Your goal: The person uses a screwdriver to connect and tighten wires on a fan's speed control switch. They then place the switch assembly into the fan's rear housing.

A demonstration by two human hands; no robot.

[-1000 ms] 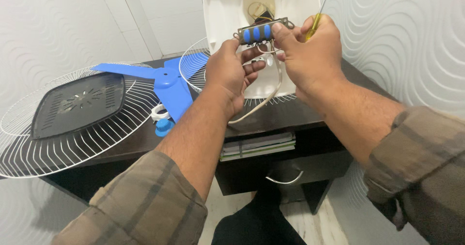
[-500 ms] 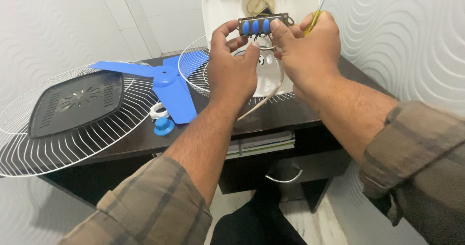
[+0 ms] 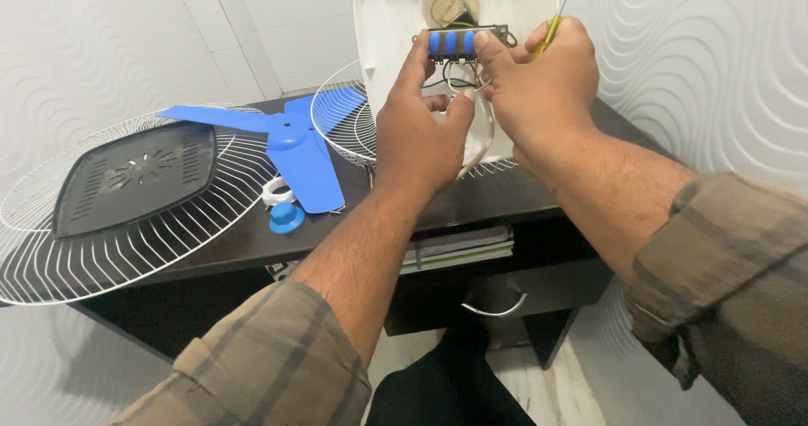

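Left hand [image 3: 418, 135]: fingers partly curled, index finger raised to the left end of the switch block [image 3: 461, 42], thumb tucked near the wires [image 3: 459, 85] below it. It pinches the block at that end.

Right hand [image 3: 539, 81]: closed around a yellow-handled screwdriver [image 3: 551, 27], whose shaft rises past the knuckles; its thumb and forefinger grip the right end of the block. The two hands touch or nearly touch at the thumbs.

Switch block: a grey strip with blue push-buttons in a row, held level between both hands, in front of the open white housing [image 3: 383, 22]. Thin wires, black and white among them, run from the block down behind the hands. A round wound part [image 3: 450, 9] shows inside the housing above the block; detail too small to tell.

Surface [image 3: 505, 194]: dark, with the housing standing at its rear edge. A small wire guard [image 3: 341, 119] leans just left of the left hand, partly hidden by it. A blue fan blade [image 3: 290, 148] lies left of that, overlapping a large wire guard [image 3: 109, 241] that carries a black plate [image 3: 135, 178]. A blue cap [image 3: 286, 217] and a white ring [image 3: 273, 192] lie beside the blade. Papers [image 3: 459, 249] sit on the shelf beneath.
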